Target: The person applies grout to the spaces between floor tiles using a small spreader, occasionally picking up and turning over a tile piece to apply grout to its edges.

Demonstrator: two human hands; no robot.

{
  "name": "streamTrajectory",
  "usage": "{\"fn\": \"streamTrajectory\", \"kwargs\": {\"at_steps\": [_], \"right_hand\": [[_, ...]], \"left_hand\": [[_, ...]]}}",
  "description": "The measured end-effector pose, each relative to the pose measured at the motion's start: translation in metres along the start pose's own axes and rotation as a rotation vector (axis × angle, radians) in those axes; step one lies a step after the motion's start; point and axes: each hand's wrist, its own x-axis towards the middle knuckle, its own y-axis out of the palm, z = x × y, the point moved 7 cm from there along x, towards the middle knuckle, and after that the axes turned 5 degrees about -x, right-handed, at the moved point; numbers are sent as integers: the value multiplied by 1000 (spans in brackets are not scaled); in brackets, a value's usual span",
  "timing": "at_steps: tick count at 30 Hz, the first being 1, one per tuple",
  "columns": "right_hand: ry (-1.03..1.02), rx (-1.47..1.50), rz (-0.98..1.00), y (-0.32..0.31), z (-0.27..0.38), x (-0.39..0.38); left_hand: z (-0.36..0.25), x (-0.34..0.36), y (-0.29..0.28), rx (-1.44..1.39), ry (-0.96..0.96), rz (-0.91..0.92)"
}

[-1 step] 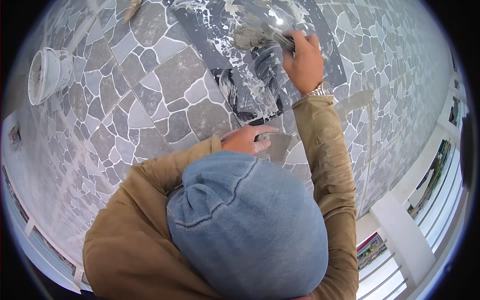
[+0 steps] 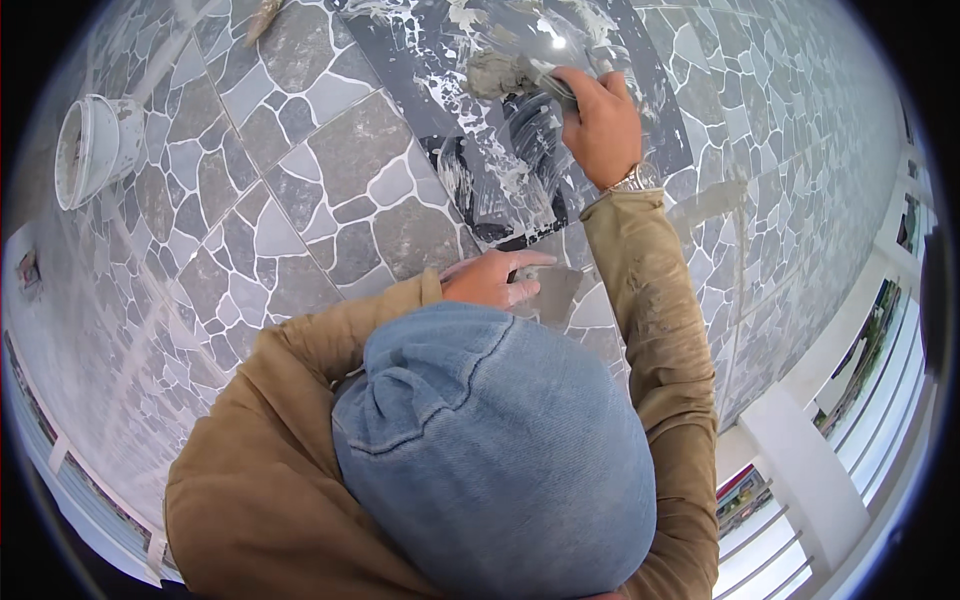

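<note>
Currently, right hand (image 2: pixel 603 135) at 1 o'clock, fingers closed around the handle of a scraper (image 2: pixel 553 85). Blade points toward 11 o'clock; a lump of gray paste (image 2: pixel 495 75) sits at its far end, up at 12. Both are over a dark panel (image 2: pixel 668 135) running off the frame's top edge, streaked with pale and gray smears. Cannot tell whether the blade touches it.

Left hand (image 2: pixel 485 280) near the dial's center, just below the panel's lowest corner, thumb and forefinger spread toward 3 o'clock. Flat gray patch (image 2: pixel 555 293) just beside those fingertips; cannot tell if the hand grips it.

Floor (image 2: pixel 350 155) around the panel: gray stone pattern, white joints. White bucket (image 2: pixel 118 150) at 10 o'clock, tilted in this view. Brown pointed object (image 2: pixel 262 22) at 11, kind unclear. Gray smear (image 2: pixel 712 203) on the floor at 2.

Blue denim cap (image 2: pixel 500 450) fills 6 o'clock. Brown sleeves (image 2: pixel 645 280) on both arms; metal-banded watch (image 2: pixel 638 178) at the right wrist. Railing (image 2: pixel 770 565) at 4.
</note>
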Motion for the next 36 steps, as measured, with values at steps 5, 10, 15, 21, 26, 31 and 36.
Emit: {"fn": "streamTrajectory", "kwargs": {"at_steps": [5,10,15,21,26,31,36], "right_hand": [[-130,-202,223,5,-9,-4],[-287,-286,207,27,5,8],[-148,-108,273,8,-14,34],[31,159,236,7,-43,30],[567,709,433,10,-71,5],[695,935,404,14,-86,-4],[730,1026,390,19,-84,-5]], "left_hand": [[-3,3,0,-33,-18,17],[1,7,-3,-13,86,13],[11,7,-2,-71,-77,39],[-1,5,-11,-127,-165,-58],[-57,4,-76,143,295,-436],[-93,1,-110,787,331,-566],[-138,1,-133,937,629,-833]]}}
